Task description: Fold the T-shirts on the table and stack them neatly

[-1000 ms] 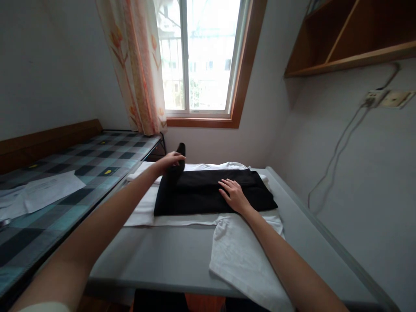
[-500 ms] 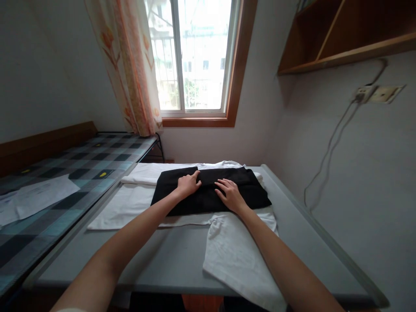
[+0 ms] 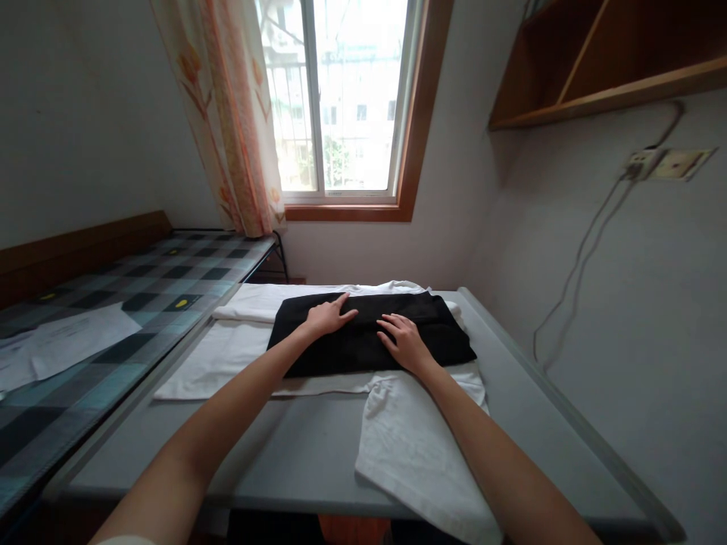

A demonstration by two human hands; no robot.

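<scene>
A folded black garment point(image 3: 323, 352) lies flat across a white T-shirt point(image 3: 210, 359) that is spread on the table. My left hand point(image 3: 329, 316) rests on the black cloth left of its middle, index finger and thumb stretched apart and the other fingers partly hidden. On the right half of the cloth lies my right hand point(image 3: 403, 341), palm down with its fingers spread. Toward me, a white sleeve point(image 3: 409, 446) reaches over the table's front edge, partly under my right forearm. The kind of black garment cannot be made out.
The grey table point(image 3: 307, 446) has raised side rims. To the left stands a bed with a checked cover point(image 3: 136, 295) and white papers point(image 3: 79, 341) on it. A window point(image 3: 341, 98) with a curtain point(image 3: 232, 113) is ahead. A wooden shelf point(image 3: 602, 98) and a plugged-in cable point(image 3: 579, 250) are on the right.
My left hand's index finger and thumb have spread wider apart on the black cloth. My right hand and the garments stay nearly where they were; the view has shifted slightly.
</scene>
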